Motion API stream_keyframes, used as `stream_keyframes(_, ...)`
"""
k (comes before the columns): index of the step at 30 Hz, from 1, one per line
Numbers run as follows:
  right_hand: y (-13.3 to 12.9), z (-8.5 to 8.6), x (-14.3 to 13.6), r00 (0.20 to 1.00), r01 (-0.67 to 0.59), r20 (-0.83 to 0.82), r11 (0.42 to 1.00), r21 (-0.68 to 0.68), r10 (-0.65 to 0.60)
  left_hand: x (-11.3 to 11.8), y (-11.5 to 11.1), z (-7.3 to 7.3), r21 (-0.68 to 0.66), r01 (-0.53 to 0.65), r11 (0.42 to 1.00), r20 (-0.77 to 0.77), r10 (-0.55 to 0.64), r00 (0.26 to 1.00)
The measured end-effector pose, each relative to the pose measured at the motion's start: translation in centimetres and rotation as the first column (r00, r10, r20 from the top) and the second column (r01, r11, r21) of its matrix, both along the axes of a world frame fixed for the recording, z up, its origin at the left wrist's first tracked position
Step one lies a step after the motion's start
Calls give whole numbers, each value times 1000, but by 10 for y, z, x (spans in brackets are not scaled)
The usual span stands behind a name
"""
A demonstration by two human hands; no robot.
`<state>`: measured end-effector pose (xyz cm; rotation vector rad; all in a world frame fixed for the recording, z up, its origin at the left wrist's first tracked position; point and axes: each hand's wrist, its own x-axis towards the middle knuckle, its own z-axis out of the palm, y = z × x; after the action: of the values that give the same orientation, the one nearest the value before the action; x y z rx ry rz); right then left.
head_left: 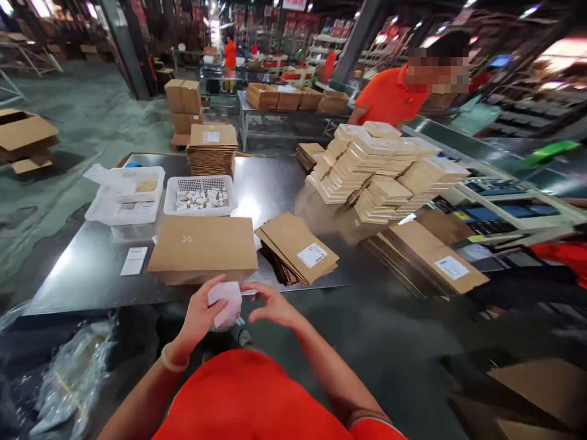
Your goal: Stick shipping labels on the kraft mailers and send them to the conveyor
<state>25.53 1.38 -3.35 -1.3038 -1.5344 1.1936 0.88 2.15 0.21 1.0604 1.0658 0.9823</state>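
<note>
In front of my body, just off the table's near edge, my left hand [202,315] is wrapped round a small white packet [228,304]. My right hand [273,305] is beside the packet's right side, fingers apart and curved, its fingertips near the packet's top corner. Just beyond my hands a closed brown carton [204,244] lies on the metal table [270,183]. To its right is a fanned stack of flat cardboard [293,244] with a white label. Behind the carton, a white basket [199,211] holds many small white pieces.
White trays [123,214] and white cards [134,261] lie at the left. Folded cardboard [212,146] is stacked behind the basket. Pale boxes [371,159] are piled at the right, near a person in orange [389,95]. More labelled cardboard [431,256] lies at the right edge.
</note>
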Motion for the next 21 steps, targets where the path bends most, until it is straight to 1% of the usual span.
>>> stream_keyframes(1, -6, -3, -21, 986, -152, -71, 987, -53, 149, 1, 4, 2, -36, -60, 998, 45, 62, 997)
stream_keyframes(2, -12, -4, -37, 969, -224, -127, 968, -109, 210, 1, 8, 2, -74, -133, 988, 75, 139, 988)
stream_keyframes(3, -15, -5, -48, 966, -224, -170, 961, -165, 196, -1, 12, 1, -115, -213, 970, 91, 224, 970)
stream_keyframes(4, -16, -6, -55, 969, -187, -201, 959, -214, 144, -3, 15, -1, -164, -289, 943, 96, 307, 947)
stream_keyframes(5, -16, -5, -59, 972, -131, -224, 959, -250, 75, -5, 16, -4, -224, -339, 914, 99, 368, 925)
stream_keyframes(6, -14, -3, -60, 970, -68, -242, 961, -268, 1, -6, 15, -7, -286, -355, 890, 108, 398, 911)
stream_keyframes(7, -11, 0, -60, 965, -6, -255, 962, -271, -66, -7, 11, -11, -334, -335, 881, 127, 395, 910)
stream_keyframes(8, -8, 4, -60, 958, 47, -262, 964, -262, -118, -6, 5, -14, -357, -281, 891, 153, 352, 923)
stream_keyframes(9, -4, 8, -60, 954, 86, -261, 966, -243, -150, -4, -2, -17, -347, -210, 914, 178, 284, 942)
stream_keyframes(11, 3, 16, -61, 959, 117, -233, 972, -202, -164, 1, -14, -20, -246, -97, 965, 183, 144, 972)
stream_keyframes(12, 5, 19, -62, 964, 117, -214, 974, -192, -158, 5, -18, -21, -190, -66, 980, 161, 98, 982)
stream_keyframes(14, 10, 23, -63, 972, 104, -185, 974, -201, -142, 10, -19, -20, -133, -49, 990, 104, 64, 992)
stream_keyframes(16, 13, 24, -63, 977, 97, -166, 973, -210, -133, 13, -12, -18, -121, -58, 991, 54, 65, 996)
stream_keyframes(17, 14, 24, -62, 980, 105, -145, 976, -190, -133, 14, -8, -16, -113, -62, 992, 31, 66, 997)
stream_keyframes(19, 13, 22, -59, 987, 142, -71, 986, -83, -148, 15, 2, -13, -86, -71, 994, -12, 70, 997)
stream_keyframes(21, 10, 21, -57, 984, 176, 11, 982, 69, -177, 16, 11, -10, -63, -76, 995, -63, 72, 995)
